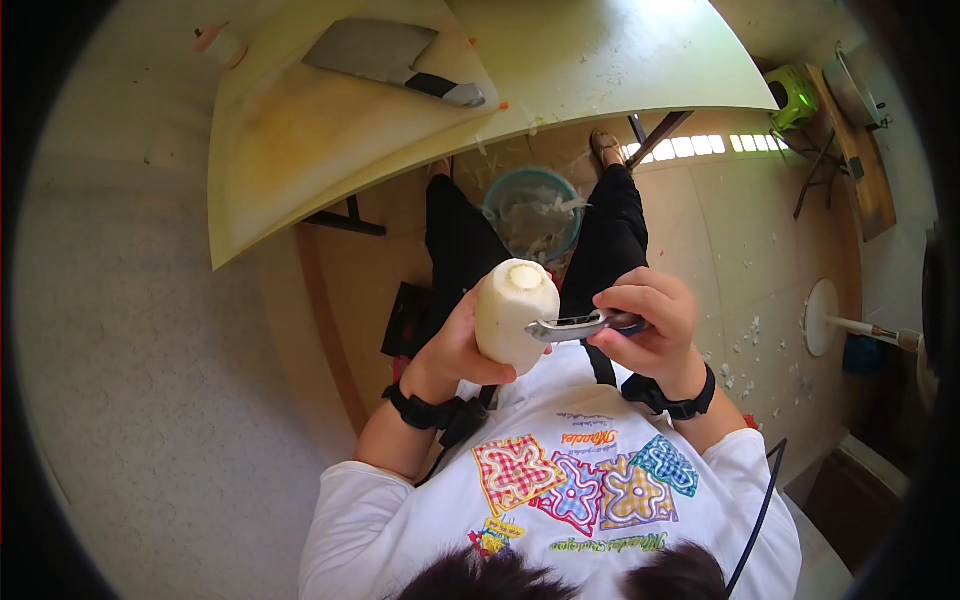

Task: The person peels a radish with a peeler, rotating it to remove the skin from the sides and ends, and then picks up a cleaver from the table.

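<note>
Two hands (455, 345) (655, 318) hold vegetable (511, 325) and peeler (572, 327); shirt (570, 505) reads "Miracles"

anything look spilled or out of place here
Yes, a little: white scraps lie scattered on the floor at the person's right, outside the teal basin between the legs, where pale shreds are collected. No obvious damage shows on the pale vegetable or the peeler.

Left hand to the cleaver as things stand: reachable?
Probably not yet: the left hand is wrapped around the radish and would need freeing first. Otherwise the way looks fairly clear: the cleaver lies uncovered on the board, its handle toward the person.
</note>
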{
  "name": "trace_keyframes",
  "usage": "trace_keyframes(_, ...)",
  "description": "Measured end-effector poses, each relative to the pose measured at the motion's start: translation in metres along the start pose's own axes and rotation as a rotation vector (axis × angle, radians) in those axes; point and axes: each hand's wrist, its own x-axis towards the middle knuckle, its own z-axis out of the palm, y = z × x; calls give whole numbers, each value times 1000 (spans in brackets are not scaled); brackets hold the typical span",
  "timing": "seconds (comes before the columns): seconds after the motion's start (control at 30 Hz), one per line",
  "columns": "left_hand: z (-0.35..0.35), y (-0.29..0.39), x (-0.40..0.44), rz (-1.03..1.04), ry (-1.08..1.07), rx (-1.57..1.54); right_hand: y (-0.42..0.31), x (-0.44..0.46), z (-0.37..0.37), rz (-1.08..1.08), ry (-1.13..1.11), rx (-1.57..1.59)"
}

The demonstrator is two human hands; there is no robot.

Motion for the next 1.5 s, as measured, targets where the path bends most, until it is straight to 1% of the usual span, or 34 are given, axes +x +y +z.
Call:
trace_keyframes(0.13, -7, -4, -2, 30, 6, 6, 2, -3, 5, 23, 66, 45)
trace_keyframes(0.2, -8, -1, -4, 49, 2, -6, 2, -6, 3, 204, 98, 133)
trace_keyframes(0.23, -4, 3, -5, 95, 55, 46, 2, -7, 2, 199, 98, 133)
trace_keyframes(0.27, -1, 7, -5, 140, 106, 96, 2, -8, 1, 257, 87, 139)
trace_keyframes(0.3, -1, 9, -5, 142, 104, 96, 3, -9, 1, 316, 77, 145)
trace_keyframes(0.33, -2, 12, -5, 194, 86, 117, 5, -12, 3, 316, 75, 144)
trace_keyframes(0.37, -3, 15, -6, 246, 72, 138, 7, -15, 7, 382, 120, 217)
trace_keyframes(0.4, -2, 19, -6, 243, 79, 162, 9, -15, 9, 447, 162, 293)
trace_keyframes(0.43, -2, 21, -7, 251, 87, 165, 8, -13, 10, 440, 153, 298)
trace_keyframes(0.5, -2, 23, -7, 160, 68, 60, 6, -8, 9, 491, 96, 476)
trace_keyframes(0.53, -7, 20, -8, 140, 57, 105, 1, -3, 10, 523, 70, 499)
trace_keyframes(0.57, -6, 19, -7, 139, 56, 104, -6, 5, 10, 525, 71, 498)
trace_keyframes(0.63, -1, 16, -4, 121, 148, 180, -27, 33, 11, 563, -15, 392)
trace_keyframes(0.67, 1, 14, -2, 159, 144, 209, -30, 40, 13, 553, -21, 320)
trace_keyframes(0.77, 10, 19, 3, 212, 104, 196, -27, 47, 22, 570, -4, 305)
trace_keyframes(0.83, 5, 13, -1, 227, 133, 214, -23, 45, 25, 559, 0, 288)
trace_keyframes(0.9, -1, 9, -6, 189, 204, 344, -21, 44, 26, 632, 3, 314)
trace_keyframes(1.03, -5, 5, -4, 221, 231, 333, -14, 41, 31, 640, 47, 309)
trace_keyframes(1.13, -11, 3, -4, 220, 269, 247, -2, 42, 26, 661, 139, 191)
trace_keyframes(1.17, -13, 6, -3, 187, 211, 79, 5, 42, 24, 662, 140, 89)
trace_keyframes(1.2, -14, 9, -3, 154, 151, -89, 10, 44, 25, 642, 166, 95)
trace_keyframes(1.23, -14, 9, -3, 161, 157, -93, 14, 45, 26, 621, 192, 103)
trace_keyframes(1.3, -12, 9, 1, 142, 155, -357, 17, 44, 24, 628, 178, 82)
trace_keyframes(1.37, -8, 12, -2, 160, 185, -397, 23, 39, 25, 636, 144, 71)
trace_keyframes(1.43, -4, 14, -1, 148, 170, -343, 28, 26, 20, 635, 53, 41)
trace_keyframes(1.5, -5, 14, -2, 141, 188, -328, 27, 21, 22, 624, 18, 17)
